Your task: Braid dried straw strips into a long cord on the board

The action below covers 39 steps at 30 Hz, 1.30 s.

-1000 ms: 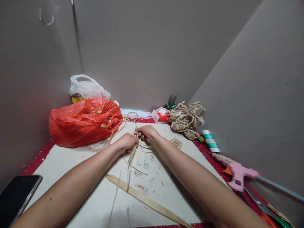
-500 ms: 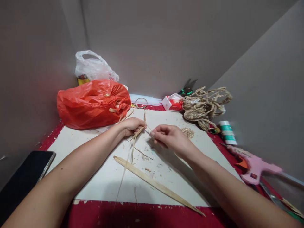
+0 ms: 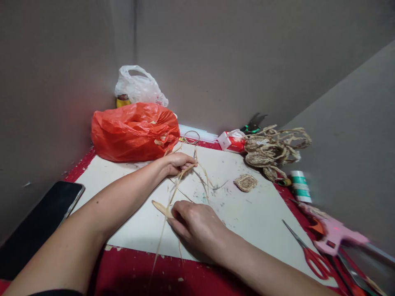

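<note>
While thin pale straw strands (image 3: pixel 177 183) are pinched in the left hand (image 3: pixel 180 161) farther up the white counter (image 3: pixel 262 213), a broad tan leaf strip (image 3: pixel 160 206) is held down under the curled, nearer right hand (image 3: pixel 197 224), tip pointing left.

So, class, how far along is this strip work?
Done, it seems: a small coil and a rope pile lie at the back right. In hand: the left hand pinches thin strips; the right hand covers a wide leaf, grip unclear. Left: those strips hang loose, not twisted or woven.
</note>
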Motion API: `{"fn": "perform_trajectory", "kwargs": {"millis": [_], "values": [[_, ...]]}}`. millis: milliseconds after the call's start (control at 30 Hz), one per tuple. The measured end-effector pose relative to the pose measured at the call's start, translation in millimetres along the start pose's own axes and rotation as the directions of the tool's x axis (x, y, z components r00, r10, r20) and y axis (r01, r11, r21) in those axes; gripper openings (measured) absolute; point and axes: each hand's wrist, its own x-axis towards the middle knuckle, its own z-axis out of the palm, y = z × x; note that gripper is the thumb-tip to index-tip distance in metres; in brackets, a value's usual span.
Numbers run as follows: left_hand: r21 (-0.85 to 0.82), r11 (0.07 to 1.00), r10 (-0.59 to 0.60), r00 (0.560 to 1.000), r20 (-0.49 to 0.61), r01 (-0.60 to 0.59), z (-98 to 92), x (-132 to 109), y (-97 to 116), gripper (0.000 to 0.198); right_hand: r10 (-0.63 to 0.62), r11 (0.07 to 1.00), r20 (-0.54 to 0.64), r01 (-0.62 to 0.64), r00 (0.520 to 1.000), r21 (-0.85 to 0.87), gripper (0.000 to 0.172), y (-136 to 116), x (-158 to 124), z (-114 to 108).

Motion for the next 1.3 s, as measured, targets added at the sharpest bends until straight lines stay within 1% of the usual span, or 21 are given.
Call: {"fn": "perform_trajectory", "kwargs": {"millis": [67, 133, 167, 233, 267, 300, 333, 400, 467, 567, 633, 733, 800, 833, 900, 933, 1000, 1067, 1133, 1200, 1300], "values": [[-0.009, 1.000, -0.002, 1.000, 0.003, 0.002, -0.6, 0, -1, 0.026, 0.003, 0.997, 0.051, -0.007, 0.999, 0.076, 0.016, 4, -3, -7], [-0.018, 1.000, 0.000, 1.000, -0.004, 0.000, -0.6, 0, -1, 0.025, -0.003, 0.959, 0.157, -0.041, 0.988, 0.280, 0.018, 15, -8, -18], [-0.024, 1.000, 0.002, 1.000, -0.006, -0.002, -0.4, 0, -1, 0.025, -0.010, 0.904, 0.231, -0.090, 0.973, 0.418, 0.018, 22, -11, -23], [-0.030, 1.000, 0.009, 1.000, -0.005, -0.009, 0.3, -1, -1, 0.024, -0.020, 0.722, 0.376, -0.246, 0.927, 0.646, 0.020, 39, -16, -31], [-0.030, 0.999, 0.013, 1.000, -0.003, -0.013, 0.6, -2, -1, 0.024, -0.009, 0.643, 0.414, -0.312, 0.910, 0.700, 0.026, 48, -18, -33], [-0.026, 1.000, 0.018, 1.000, -0.002, -0.018, 0.8, -3, -1, 0.024, 0.009, 0.596, 0.440, -0.358, 0.898, 0.719, 0.031, 56, -21, -34], [-0.021, 1.000, 0.022, 1.000, -0.002, -0.022, 0.7, -3, -1, 0.023, 0.025, 0.582, 0.461, -0.387, 0.887, 0.715, 0.035, 63, -23, -33], [-0.010, 1.000, 0.025, 1.000, 0.003, -0.025, 0.0, -3, -1, 0.023, 0.052, 0.612, 0.477, -0.405, 0.878, 0.679, 0.036, 74, -28, -30], [-0.002, 1.000, 0.023, 1.000, 0.011, -0.023, -1.0, -2, -1, 0.022, 0.097, 0.666, 0.429, -0.379, 0.898, 0.643, 0.034, 78, -32, -27], [0.018, 1.000, 0.025, 1.000, 0.007, -0.025, -1.9, -1, -1, 0.020, 0.162, 0.794, 0.227, -0.263, 0.960, 0.548, 0.033, 71, -37, -24], [0.030, 0.999, 0.026, 1.000, -0.006, -0.026, -2.0, 0, 0, 0.019, 0.155, 0.891, 0.137, -0.198, 0.978, 0.409, 0.030, 59, -39, -22], [0.039, 0.999, 0.031, 0.999, -0.016, -0.030, -1.5, 0, 0, 0.019, 0.121, 0.967, 0.098, -0.139, 0.988, 0.211, 0.018, 41, -39, -18], [0.037, 0.999, 0.033, 0.999, -0.015, -0.032, -1.3, 0, 0, 0.019, 0.085, 0.974, 0.107, -0.105, 0.991, 0.199, 0.014, 35, -38, -17], [0.035, 0.999, 0.032, 0.999, -0.013, -0.031, -1.2, 0, 0, 0.019, 0.071, 0.965, 0.112, -0.097, 0.991, 0.245, 0.015, 35, -37, -18], [0.027, 0.999, 0.032, 0.999, -0.011, -0.032, -1.2, -1, -1, 0.020, 0.067, 0.895, 0.144, -0.123, 0.987, 0.430, 0.017, 42, -33, -24], [0.023, 0.999, 0.034, 0.999, -0.009, -0.034, -1.1, -1, 0, 0.020, 0.083, 0.822, 0.166, -0.161, 0.983, 0.547, 0.015, 48, -31, -27], [0.021, 0.999, 0.038, 0.999, -0.006, -0.038, -0.7, -2, 0, 0.020, 0.137, 0.611, 0.193, -0.236, 0.972, 0.755, 0.018, 61, -24, -35], [0.035, 0.998, 0.044, 0.999, -0.012, -0.043, 0.9, -3, 0, 0.021, 0.197, 0.407, 0.184, -0.251, 0.963, 0.878, 0.026, 73, -14, -40], [0.084, 0.995, 0.058, 0.997, -0.056, -0.053, 4.0, -3, 0, 0.021, 0.238, 0.284, 0.138, -0.204, 0.962, 0.937, 0.029, 80, -2, -41], [0.141, 0.988, 0.084, 0.990, -0.116, -0.067, 8.6, -4, -1, 0.021, 0.248, 0.238, 0.094, -0.155, 0.964, 0.959, 0.030, 81, 13, -38], [0.201, 0.974, 0.141, 0.968, -0.205, -0.099, 16.1, -2, -7, 0.022, 0.255, 0.269, 0.027, -0.097, 0.967, 0.958, 0.032, 77, 33, -28]]}}
